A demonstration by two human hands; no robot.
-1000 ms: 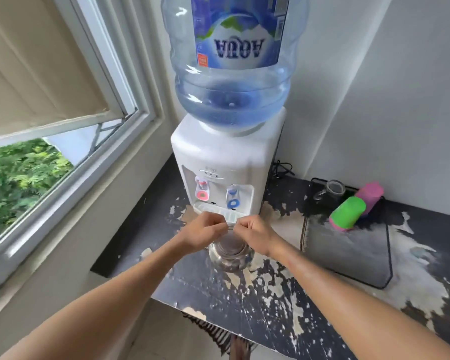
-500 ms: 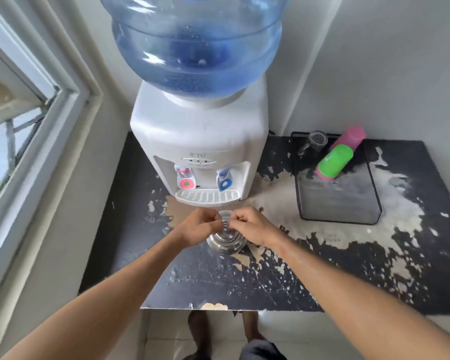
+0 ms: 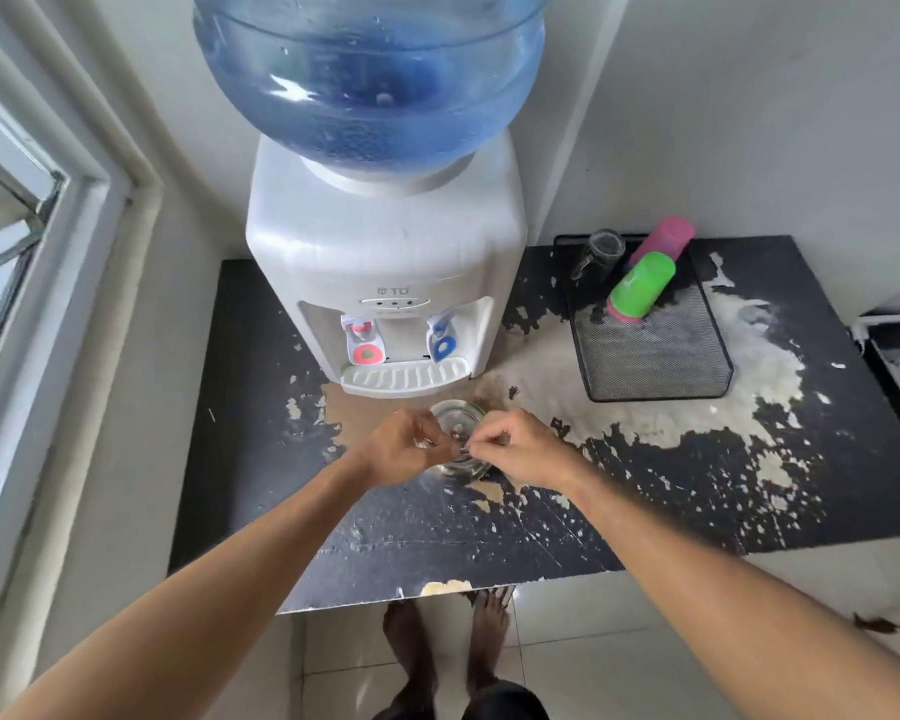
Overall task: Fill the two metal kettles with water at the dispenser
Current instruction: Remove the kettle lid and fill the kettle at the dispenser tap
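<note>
One small metal kettle [image 3: 457, 419] stands on the worn black table [image 3: 261, 459], just in front of the white water dispenser [image 3: 385, 252]. I see it from above, with its round top showing between my hands. My left hand [image 3: 401, 449] and my right hand [image 3: 520, 449] meet over it, fingers pinched on what looks like its thin handle. The dispenser has a red tap [image 3: 365, 348] on the left and a blue tap [image 3: 441, 340] on the right, above a white drip tray [image 3: 404, 379]. A second kettle is not in view.
A large blue water bottle [image 3: 370, 75] sits on the dispenser. Right of it, a black mesh tray [image 3: 650, 356] holds a green cup [image 3: 640, 288], a pink cup [image 3: 666, 239] and a small glass [image 3: 601, 249]. A window frame [image 3: 74, 252] is on the left.
The view has tilted down and pulled back, so my feet and the table's front edge now show. My hands stay pinched together over the kettle.
</note>
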